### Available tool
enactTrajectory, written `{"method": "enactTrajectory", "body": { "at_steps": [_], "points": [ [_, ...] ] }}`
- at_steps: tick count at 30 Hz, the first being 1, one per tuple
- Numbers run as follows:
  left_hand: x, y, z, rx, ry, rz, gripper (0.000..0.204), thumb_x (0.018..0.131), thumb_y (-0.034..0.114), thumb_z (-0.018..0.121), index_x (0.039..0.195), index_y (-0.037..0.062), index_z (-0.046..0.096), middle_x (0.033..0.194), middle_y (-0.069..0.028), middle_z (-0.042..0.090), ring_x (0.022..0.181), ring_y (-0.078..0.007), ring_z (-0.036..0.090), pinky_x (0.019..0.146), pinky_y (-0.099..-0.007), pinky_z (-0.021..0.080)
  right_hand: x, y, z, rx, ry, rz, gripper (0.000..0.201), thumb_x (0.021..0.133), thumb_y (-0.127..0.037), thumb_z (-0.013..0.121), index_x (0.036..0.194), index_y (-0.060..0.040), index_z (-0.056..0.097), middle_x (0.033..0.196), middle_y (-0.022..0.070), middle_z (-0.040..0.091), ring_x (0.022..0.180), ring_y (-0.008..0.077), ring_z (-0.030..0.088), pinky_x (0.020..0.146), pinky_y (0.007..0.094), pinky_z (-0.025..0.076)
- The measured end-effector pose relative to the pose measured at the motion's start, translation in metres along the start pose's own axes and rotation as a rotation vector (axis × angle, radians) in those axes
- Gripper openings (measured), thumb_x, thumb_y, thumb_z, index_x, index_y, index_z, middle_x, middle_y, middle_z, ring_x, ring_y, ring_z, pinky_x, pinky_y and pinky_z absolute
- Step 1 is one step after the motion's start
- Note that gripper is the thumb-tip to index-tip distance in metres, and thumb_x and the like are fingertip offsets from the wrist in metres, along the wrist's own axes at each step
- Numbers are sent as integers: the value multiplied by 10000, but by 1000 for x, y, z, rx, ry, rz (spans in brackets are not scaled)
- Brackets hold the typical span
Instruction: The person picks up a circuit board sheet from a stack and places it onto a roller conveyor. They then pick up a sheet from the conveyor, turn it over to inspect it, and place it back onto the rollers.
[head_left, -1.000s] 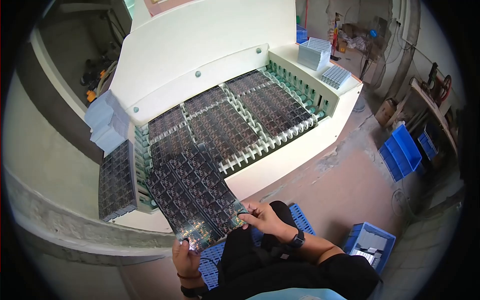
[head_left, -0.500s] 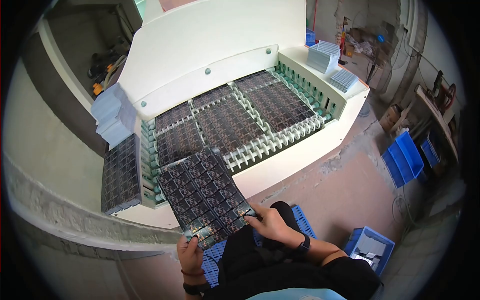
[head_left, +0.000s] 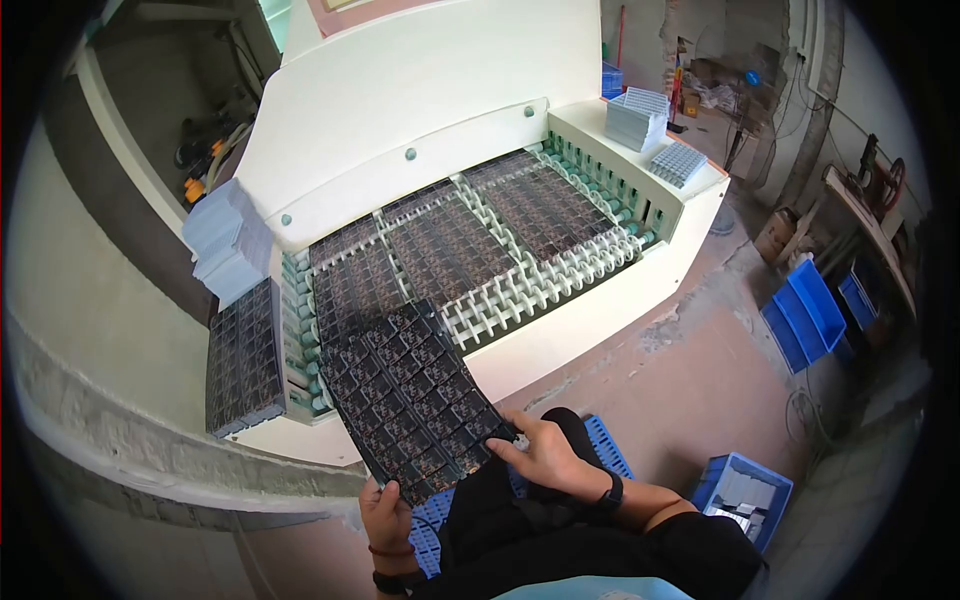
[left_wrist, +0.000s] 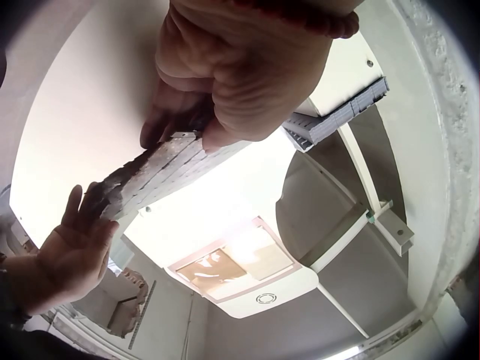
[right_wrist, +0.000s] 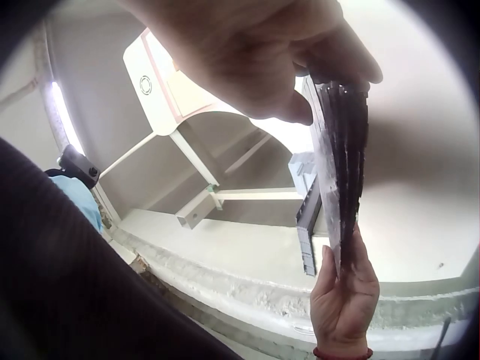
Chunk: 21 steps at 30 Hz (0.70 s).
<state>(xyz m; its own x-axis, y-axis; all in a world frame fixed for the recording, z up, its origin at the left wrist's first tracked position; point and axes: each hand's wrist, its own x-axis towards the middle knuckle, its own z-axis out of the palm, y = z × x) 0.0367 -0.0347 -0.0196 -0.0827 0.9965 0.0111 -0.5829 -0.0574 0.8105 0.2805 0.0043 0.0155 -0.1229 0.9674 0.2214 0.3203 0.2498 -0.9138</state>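
Both hands hold a stack of dark printed circuit panels point(head_left: 410, 400) between them, tilted above the lap. The left hand point(head_left: 386, 515) pinches its lower left corner, thumb on top. At the lower right corner the right hand point(head_left: 540, 455) grips the edge, thumb on the upper face. Seen edge-on in the right wrist view, the stack point(right_wrist: 341, 165) shows several layers. Behind it, more dark panels point(head_left: 450, 245) lie in rows on the white rollers point(head_left: 540, 290) of a machine. In the left wrist view the left hand point(left_wrist: 240, 67) covers the stack's near end.
A pile of dark panels point(head_left: 245, 360) stands at the machine's left, with grey-blue trays point(head_left: 228, 245) behind. White trays point(head_left: 636, 120) sit on the machine's right end. Blue bins point(head_left: 803, 315) and a blue crate point(head_left: 742, 500) with contents are at the right. The machine's front edge point(head_left: 590, 320) is close by.
The held stack's lower edge has lost its bright glare, and its tilt has changed slightly. Both hands have shifted slightly right and keep their grip. The head view has shifted a little.
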Motion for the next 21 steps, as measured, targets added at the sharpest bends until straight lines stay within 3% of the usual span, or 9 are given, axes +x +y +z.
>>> {"method": "enactTrajectory", "body": {
  "at_steps": [3,5,9,11,12,14,19,21],
  "points": [
    [-1,1,6,40,-6,-11,321,844,18,475,1134,-117,449,1141,-197,529,1031,-277,536,915,-402,413,-3,2,0,14,57,3,351,773,-206,650,1025,5,526,741,178,605,653,304,598,617,363,469],
    [-1,-2,3,45,-15,-5,322,842,18,474,1134,-117,448,1141,-198,529,1029,-277,538,914,-406,413,-5,7,2,185,21,121,332,759,-202,672,966,14,527,695,144,590,619,292,580,613,360,472],
    [-2,-7,-5,-2,9,-18,324,841,24,470,1133,-115,449,1137,-201,532,1018,-286,543,909,-421,416,-1,8,0,143,12,127,326,751,-197,682,945,14,525,698,129,577,632,272,570,633,353,471],
    [-4,-7,-4,-28,4,-33,338,833,17,468,1146,-110,451,1139,-186,534,1028,-270,537,913,-394,412,2,10,0,-56,155,-186,334,748,-192,683,956,16,524,782,143,594,697,273,583,676,348,469],
    [-5,-7,-3,-54,1,-50,353,825,9,466,1159,-105,453,1141,-170,537,1037,-254,531,917,-368,408,2,10,0,-56,158,-187,334,748,-192,683,956,16,524,782,143,594,697,273,583,676,348,469],
    [-5,-8,-1,-69,1,-58,354,822,5,464,1159,-103,454,1142,-170,537,1037,-254,531,923,-370,403,-2,10,-1,56,39,71,331,743,-182,684,956,13,523,846,157,599,751,287,588,706,353,465],
    [-4,-10,1,-54,11,-60,360,820,4,462,1165,-98,451,1153,-169,531,1041,-255,528,936,-367,389,-4,-6,-6,55,41,116,317,738,-170,686,945,9,527,871,170,603,818,302,600,730,352,468],
    [-3,-12,2,-34,21,-8,341,838,37,483,1149,-99,444,1153,-199,521,1044,-289,529,928,-426,400,-4,-8,-8,47,34,129,310,737,-168,687,938,9,530,877,177,603,842,302,601,739,351,468]
  ]
}}
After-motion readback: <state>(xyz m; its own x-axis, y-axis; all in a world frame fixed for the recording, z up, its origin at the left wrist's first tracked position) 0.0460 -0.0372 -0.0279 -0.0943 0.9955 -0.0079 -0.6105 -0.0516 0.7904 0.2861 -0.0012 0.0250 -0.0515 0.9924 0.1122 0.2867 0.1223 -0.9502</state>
